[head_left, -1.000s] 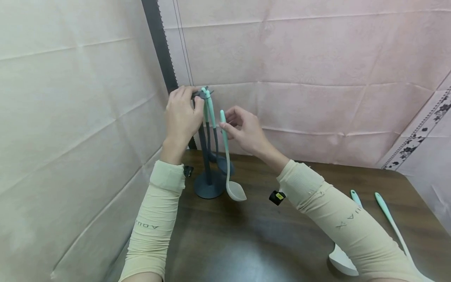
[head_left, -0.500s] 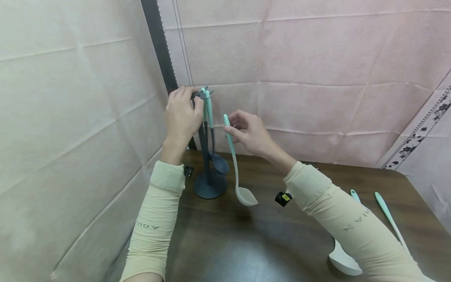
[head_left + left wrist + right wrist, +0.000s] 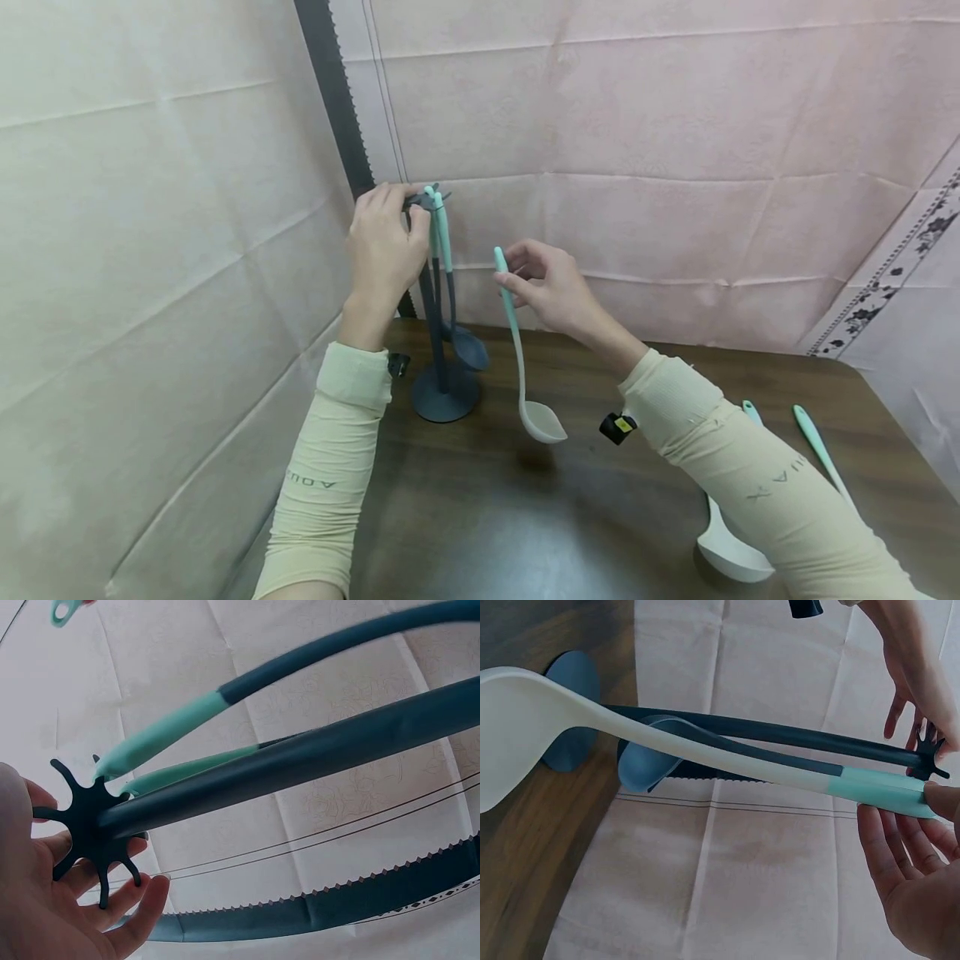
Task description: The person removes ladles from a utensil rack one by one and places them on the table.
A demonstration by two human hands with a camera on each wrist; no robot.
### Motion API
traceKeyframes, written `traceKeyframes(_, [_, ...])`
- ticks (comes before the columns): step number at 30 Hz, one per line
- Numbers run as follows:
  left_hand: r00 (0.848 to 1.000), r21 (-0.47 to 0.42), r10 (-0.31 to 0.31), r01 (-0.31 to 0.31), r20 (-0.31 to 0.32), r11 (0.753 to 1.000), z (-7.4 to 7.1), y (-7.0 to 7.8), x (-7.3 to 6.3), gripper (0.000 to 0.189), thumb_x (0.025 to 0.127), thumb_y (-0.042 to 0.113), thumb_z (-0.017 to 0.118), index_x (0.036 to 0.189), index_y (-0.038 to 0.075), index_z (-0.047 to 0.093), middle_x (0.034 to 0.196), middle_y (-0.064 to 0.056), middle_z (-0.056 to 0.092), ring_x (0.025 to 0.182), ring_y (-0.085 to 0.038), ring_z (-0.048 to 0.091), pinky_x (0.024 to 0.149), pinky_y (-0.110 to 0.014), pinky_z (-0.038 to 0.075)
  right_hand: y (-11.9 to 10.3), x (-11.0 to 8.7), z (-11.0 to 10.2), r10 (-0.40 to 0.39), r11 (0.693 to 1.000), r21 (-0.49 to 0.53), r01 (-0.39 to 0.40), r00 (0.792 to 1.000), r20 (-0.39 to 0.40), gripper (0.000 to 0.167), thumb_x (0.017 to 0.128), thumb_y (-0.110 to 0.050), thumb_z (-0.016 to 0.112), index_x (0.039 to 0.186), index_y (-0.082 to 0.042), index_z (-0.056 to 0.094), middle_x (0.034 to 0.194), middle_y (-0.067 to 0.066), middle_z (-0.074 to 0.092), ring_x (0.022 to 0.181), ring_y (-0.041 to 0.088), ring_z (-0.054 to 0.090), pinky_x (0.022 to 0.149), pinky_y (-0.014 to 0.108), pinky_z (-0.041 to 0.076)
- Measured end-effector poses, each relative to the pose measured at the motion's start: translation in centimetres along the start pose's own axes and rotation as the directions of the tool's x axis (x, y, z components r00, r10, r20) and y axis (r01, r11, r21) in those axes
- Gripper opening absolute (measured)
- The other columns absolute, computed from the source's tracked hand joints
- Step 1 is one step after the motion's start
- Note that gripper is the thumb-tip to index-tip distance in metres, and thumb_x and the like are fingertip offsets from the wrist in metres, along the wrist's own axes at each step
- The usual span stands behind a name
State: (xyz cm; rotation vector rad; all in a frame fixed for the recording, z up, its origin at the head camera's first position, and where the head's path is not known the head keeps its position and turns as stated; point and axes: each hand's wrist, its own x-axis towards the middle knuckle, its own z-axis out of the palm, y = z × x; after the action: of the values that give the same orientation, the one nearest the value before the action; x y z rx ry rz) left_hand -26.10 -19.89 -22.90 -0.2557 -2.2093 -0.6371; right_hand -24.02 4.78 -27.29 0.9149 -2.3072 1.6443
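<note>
My left hand [image 3: 386, 246] grips the hooked top of a dark blue utensil stand [image 3: 444, 398]. In the left wrist view its fingers wrap behind the star-shaped hooks [image 3: 88, 816]. Two dark utensils with mint handles [image 3: 161, 736] hang from that top; one is a ladle [image 3: 468, 348], and the other's head is mostly hidden behind it. To the right of the stand, my right hand [image 3: 553, 287] pinches a cream ladle [image 3: 543, 422] by the upper end of its mint handle. This ladle hangs almost upright, bowl down above the table, apart from the stand.
On the right of the brown wooden table [image 3: 600, 517] lie a cream ladle-like utensil [image 3: 733, 557] and another mint-handled utensil [image 3: 817, 442], both partly hidden under my right sleeve. Cloth-covered walls [image 3: 637, 125] close off the left side and the back.
My right hand has moved to the right and slightly down with the cream ladle, away from the stand. The hanging dark ladle has swung slightly left and settled. My left hand stays on the top.
</note>
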Motion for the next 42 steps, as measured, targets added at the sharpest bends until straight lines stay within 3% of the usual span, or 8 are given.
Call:
traceKeyframes(4, [1.000, 0.014, -0.007, 0.007, 0.007, 1.000, 0.0, 0.0, 0.0, 0.046, 0.104, 0.030, 0.043, 0.136, 0.010, 0.069, 0.138, -0.009, 0.068, 0.143, -0.030, 0.050, 0.117, -0.047, 0.043, 0.3, -0.1, -0.2, -0.006, 1.000, -0.025, 0.005, 1.000, -0.020, 0.026, 0.100, -0.014, 0.074, 0.123, -0.003, 0.068, 0.109, 0.012, 0.073, 0.092, 0.026, 0.074, 0.072, 0.036, 0.065])
traceKeyframes(23, [1.000, 0.000, -0.008, 0.008, 0.003, 1.000, 0.0, 0.1, -0.1, 0.047, 0.103, 0.030, 0.043, 0.137, 0.009, 0.069, 0.142, -0.009, 0.067, 0.146, -0.029, 0.048, 0.120, -0.046, 0.040, 0.6, -0.5, -1.2, 0.024, 0.990, -0.136, -0.034, 0.997, -0.076, 0.024, 0.097, -0.019, 0.079, 0.116, -0.007, 0.069, 0.100, 0.008, 0.074, 0.085, 0.023, 0.072, 0.069, 0.037, 0.064])
traceKeyframes(27, [1.000, 0.003, -0.013, 0.013, 0.006, 1.000, 0.0, 0.0, -0.1, 0.047, 0.104, 0.031, 0.044, 0.136, 0.009, 0.069, 0.141, -0.009, 0.067, 0.145, -0.029, 0.048, 0.119, -0.046, 0.041, 1.0, -0.5, -1.5, 0.023, 0.986, -0.162, -0.037, 0.996, -0.090, 0.022, 0.097, -0.019, 0.079, 0.114, -0.009, 0.069, 0.099, 0.008, 0.073, 0.084, 0.024, 0.071, 0.069, 0.040, 0.064])
traceKeyframes(33, [1.000, 0.008, -0.011, 0.011, 0.006, 1.000, 0.1, 0.0, 0.0, 0.047, 0.103, 0.031, 0.043, 0.136, 0.009, 0.069, 0.140, -0.009, 0.067, 0.145, -0.029, 0.049, 0.118, -0.046, 0.041, 2.0, -0.3, -2.2, 0.032, 0.979, -0.196, -0.054, 0.993, -0.114, 0.025, 0.098, -0.021, 0.078, 0.118, -0.008, 0.069, 0.099, 0.009, 0.073, 0.086, 0.025, 0.071, 0.065, 0.033, 0.063])
traceKeyframes(42, [1.000, -0.009, -0.006, 0.006, -0.001, 1.000, 0.0, -0.1, 0.0, 0.047, 0.103, 0.030, 0.044, 0.136, 0.008, 0.070, 0.141, -0.010, 0.067, 0.145, -0.030, 0.049, 0.119, -0.047, 0.041, 3.2, 0.0, -3.3, 0.046, 0.963, -0.254, -0.089, 0.984, -0.172, 0.024, 0.097, -0.023, 0.079, 0.114, -0.009, 0.069, 0.099, 0.008, 0.071, 0.082, 0.024, 0.069, 0.063, 0.034, 0.062])
